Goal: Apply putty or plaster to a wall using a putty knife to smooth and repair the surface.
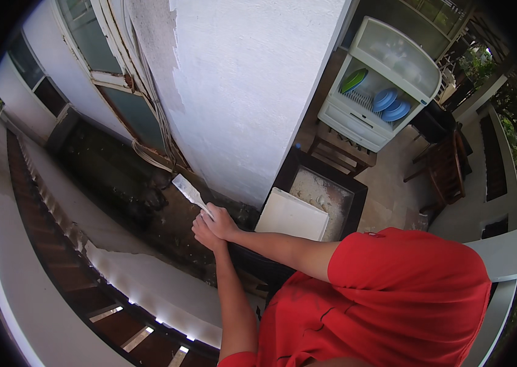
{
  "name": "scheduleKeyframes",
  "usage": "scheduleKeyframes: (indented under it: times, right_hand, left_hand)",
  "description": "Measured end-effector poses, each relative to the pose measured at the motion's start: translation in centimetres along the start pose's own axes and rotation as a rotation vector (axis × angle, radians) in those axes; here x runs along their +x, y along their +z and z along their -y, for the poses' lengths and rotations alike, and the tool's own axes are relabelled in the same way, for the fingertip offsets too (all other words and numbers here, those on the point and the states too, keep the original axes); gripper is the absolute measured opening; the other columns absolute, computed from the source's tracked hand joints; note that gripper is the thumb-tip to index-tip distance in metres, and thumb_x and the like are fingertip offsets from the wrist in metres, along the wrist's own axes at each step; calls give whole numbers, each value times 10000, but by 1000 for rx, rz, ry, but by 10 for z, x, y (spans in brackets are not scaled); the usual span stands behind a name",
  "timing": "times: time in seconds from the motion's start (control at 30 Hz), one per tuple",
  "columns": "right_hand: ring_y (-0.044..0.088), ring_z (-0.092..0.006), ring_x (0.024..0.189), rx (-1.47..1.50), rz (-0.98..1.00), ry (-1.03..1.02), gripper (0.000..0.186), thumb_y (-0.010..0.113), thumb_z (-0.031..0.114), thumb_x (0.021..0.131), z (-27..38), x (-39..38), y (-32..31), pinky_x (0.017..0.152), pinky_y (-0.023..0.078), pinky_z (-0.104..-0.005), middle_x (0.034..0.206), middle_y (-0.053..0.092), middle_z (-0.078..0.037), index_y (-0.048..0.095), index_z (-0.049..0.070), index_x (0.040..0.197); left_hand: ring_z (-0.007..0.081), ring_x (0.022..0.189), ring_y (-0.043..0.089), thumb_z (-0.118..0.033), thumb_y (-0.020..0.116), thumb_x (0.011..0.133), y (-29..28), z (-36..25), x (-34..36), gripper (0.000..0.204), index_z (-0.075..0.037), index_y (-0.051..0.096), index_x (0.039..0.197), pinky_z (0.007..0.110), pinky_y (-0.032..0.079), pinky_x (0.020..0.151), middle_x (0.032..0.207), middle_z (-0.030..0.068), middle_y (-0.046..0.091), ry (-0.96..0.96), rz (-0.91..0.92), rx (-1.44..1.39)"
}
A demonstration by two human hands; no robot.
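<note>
A white rendered wall (240,92) filled the upper centre of the frame, and a white dish cabinet (380,85) stood at upper right. At centre, the right hand (221,221) and left hand (204,234) were both closed round a white paintbrush (190,192), its bristles angled up-left toward the wall's base, seemingly for steadier strokes.
</note>
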State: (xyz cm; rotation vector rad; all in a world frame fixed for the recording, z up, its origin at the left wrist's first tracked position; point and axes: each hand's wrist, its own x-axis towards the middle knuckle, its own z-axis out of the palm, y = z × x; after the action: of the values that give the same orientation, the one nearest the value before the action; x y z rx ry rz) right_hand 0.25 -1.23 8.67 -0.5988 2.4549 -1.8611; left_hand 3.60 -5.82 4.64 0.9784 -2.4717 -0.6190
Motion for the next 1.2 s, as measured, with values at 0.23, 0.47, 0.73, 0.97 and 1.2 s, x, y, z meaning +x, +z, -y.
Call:
scheduleKeyframes:
  times: [0.23, 0.47, 0.73, 0.97, 1.2]
  right_hand:
    - [505, -452, 686, 23, -21, 23, 238, 519, 190, 838, -5, -4, 1, 549, 390, -473, 657, 511, -254, 430, -12, 748]
    - [504, -146, 482, 40, -78, 130, 279, 502, 241, 896, -40, -4, -54, 489, 410, -298, 571, 495, -90, 458, -2, 764]
    - [549, -380, 619, -389, 246, 313, 310, 513, 309, 871, -109, -75, -187, 550, 404, -423, 641, 533, -228, 492, 5, 816]
    - [592, -389, 728, -792, 569, 645, 367, 449, 387, 862, -198, -142, -222, 664, 461, -470, 760, 607, -212, 545, 33, 859]
    - [608, -334, 802, -1015, 621, 735, 362, 430, 393, 870, -215, -141, -208, 690, 475, -445, 840, 625, -173, 564, 59, 905]
  left_hand:
    - [313, 812, 563, -277, 499, 834, -15, -10, -4, 197, -96, 541, 900, 451, 461, 638, 866, 89, 563, -21, 52, 20]
    - [268, 968, 506, -290, 629, 675, -19, -42, 2, 348, -110, 572, 967, 405, 394, 806, 944, 76, 564, 0, 111, 39]
    - [255, 939, 498, -247, 573, 734, -21, -37, 13, 298, -95, 547, 989, 389, 371, 823, 956, 56, 559, -180, 108, 60]
    - [252, 955, 493, -213, 562, 727, -31, -25, 14, 297, -94, 559, 999, 384, 364, 792, 983, 62, 564, -243, 41, 271]
    - [255, 968, 504, -229, 544, 729, -29, -16, 14, 300, -111, 579, 1002, 386, 372, 826, 987, 39, 582, -251, 4, 338]
